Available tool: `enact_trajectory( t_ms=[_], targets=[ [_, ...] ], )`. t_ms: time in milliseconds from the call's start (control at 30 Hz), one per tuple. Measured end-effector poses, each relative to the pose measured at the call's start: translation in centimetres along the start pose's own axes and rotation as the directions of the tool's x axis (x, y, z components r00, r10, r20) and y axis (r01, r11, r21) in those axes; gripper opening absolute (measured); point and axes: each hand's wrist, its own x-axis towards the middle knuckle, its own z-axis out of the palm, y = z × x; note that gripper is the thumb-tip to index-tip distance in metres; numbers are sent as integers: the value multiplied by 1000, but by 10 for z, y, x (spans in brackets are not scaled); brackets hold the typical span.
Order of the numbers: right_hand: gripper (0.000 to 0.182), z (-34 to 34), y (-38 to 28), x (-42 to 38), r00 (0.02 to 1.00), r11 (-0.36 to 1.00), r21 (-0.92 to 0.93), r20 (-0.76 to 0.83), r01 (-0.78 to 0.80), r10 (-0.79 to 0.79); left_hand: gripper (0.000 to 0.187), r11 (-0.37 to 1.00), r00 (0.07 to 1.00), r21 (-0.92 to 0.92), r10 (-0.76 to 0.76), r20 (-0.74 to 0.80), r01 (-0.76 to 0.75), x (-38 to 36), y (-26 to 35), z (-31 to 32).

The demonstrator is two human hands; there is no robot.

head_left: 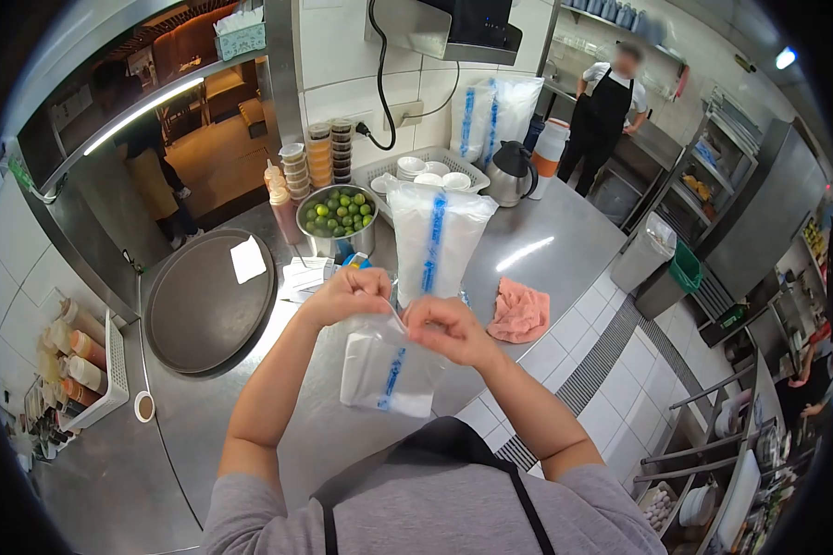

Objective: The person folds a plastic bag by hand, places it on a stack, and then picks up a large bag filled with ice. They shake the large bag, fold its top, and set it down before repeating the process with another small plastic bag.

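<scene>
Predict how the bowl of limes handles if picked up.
The steel bowl is probably heavy for its size: limes fill it nearly to the rim. Its smooth metal may slip. If tipped, the round, loose limes would likely roll out.

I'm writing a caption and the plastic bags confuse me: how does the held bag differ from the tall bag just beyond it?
The held bag hangs between the left hand and right hand; the tall bag sits beyond them. The held bag is smaller, with a short blue print; the tall bag is bulkier, its print a long strip. Both look whitish.
</scene>
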Motion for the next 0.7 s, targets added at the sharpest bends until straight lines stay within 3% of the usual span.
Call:
enact_trajectory(
  t_ms=[33,67,100,167,200,233,267,300,367,400,433,467,533,600,633,667,700],
  targets=[
    [8,0,8,-2,973,943,265,-55,-201,223,38,958,995,-273,95,38,-81,4,-1,-1],
    [6,0,16,-3,897,779,517,-47,-355,440,32,870,988,-471,154,-28,-149,7,1,0],
    [6,-2,24,-2,899,784,512,-49,-352,435,32,870,987,-468,160,-26,-153,8,2,-3],
    [4,-4,31,4,840,802,518,-258,-296,477,33,744,992,-663,124,8,-87,10,1,-13],
    [4,-7,27,9,845,807,513,-256,-293,470,28,723,989,-688,133,59,-56,13,1,-18],
    [4,-12,19,11,872,877,459,-360,-143,331,28,725,988,-686,141,57,-64,16,2,-25],
    [4,-16,9,14,872,921,390,-453,9,184,26,846,995,-531,88,47,-50,19,9,-29],
    [4,-24,0,15,873,922,388,-452,8,182,24,934,999,-357,36,28,-24,22,20,-31],
    [9,-44,-15,17,840,953,265,-475,-146,261,20,959,995,-281,58,77,-35,35,45,-25],
    [9,-52,-23,22,840,954,260,-474,-151,262,19,999,999,29,12,42,-13,43,63,-18],
    [12,-62,-29,30,768,944,207,-549,-256,329,18,942,1000,333,-22,-6,23,52,76,-13],
    [14,-72,-32,37,683,917,162,-623,-364,381,18,945,1000,326,-21,-6,21,62,85,-7],
    [15,-96,-31,52,641,881,90,-652,-464,404,19,921,938,363,-10,-346,143,83,96,0],
    [16,-111,-19,59,595,828,22,-685,-561,421,18,896,912,394,-27,-408,203,103,78,-2],
    [13,-118,-3,58,581,799,142,-614,-585,535,17,865,882,427,-37,-469,263,113,63,-4],
    [12,-122,5,58,566,755,255,-528,-604,632,16,880,855,304,-189,-483,366,122,44,-15],
    [12,-115,0,62,568,756,252,-530,-604,630,16,881,856,304,-186,-482,362,125,26,-21]
  ],
)
